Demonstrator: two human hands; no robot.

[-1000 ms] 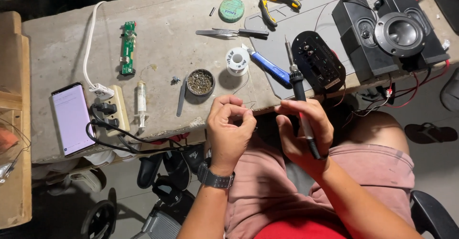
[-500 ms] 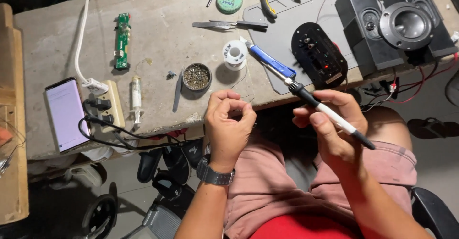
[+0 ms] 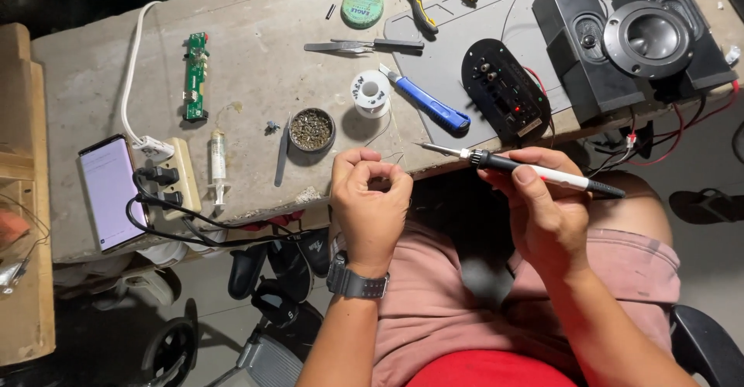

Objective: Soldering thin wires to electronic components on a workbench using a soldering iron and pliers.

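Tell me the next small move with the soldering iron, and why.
Probably ease the soldering iron tip leftward to whatever the left hand pinches. The right hand holds the iron level, its tip pointing at the left hand's closed fingers but still apart from them. The pinched piece is too small to make out.

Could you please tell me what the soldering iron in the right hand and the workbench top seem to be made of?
The black-and-white pen-shaped soldering iron, held in the right hand, looks like matte plastic on the grip, with a bare, shiny metal tip. The pale grey workbench top looks like rough concrete or stone: mottled, stained, with a chipped front edge.
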